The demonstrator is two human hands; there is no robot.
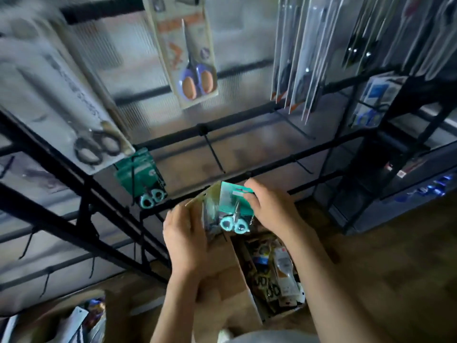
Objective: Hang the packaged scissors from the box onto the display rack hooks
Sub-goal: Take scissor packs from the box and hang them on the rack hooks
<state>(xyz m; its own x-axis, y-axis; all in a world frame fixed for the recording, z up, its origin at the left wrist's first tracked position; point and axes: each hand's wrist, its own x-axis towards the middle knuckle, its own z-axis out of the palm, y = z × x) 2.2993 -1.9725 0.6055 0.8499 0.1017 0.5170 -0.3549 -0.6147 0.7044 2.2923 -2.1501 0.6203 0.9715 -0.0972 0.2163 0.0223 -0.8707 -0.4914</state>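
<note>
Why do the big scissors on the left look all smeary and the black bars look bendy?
Head view: the black-handled scissors pack is smeared by motion blur; the wide lens bows the rack bars; the teal scissors pack between the hands is sharper.

The two hands were in the middle, in front of the rack (173, 142). The left hand (184, 237) held a stack of packs (230, 209) on its left side, and the right hand (269, 206) held the right side. The open box (247, 288) sat below the hands, with more packs (274, 271) inside it. One pack (146, 180) hung on a hook just left of the hands. Other packs (188, 53) hung higher up.
</note>
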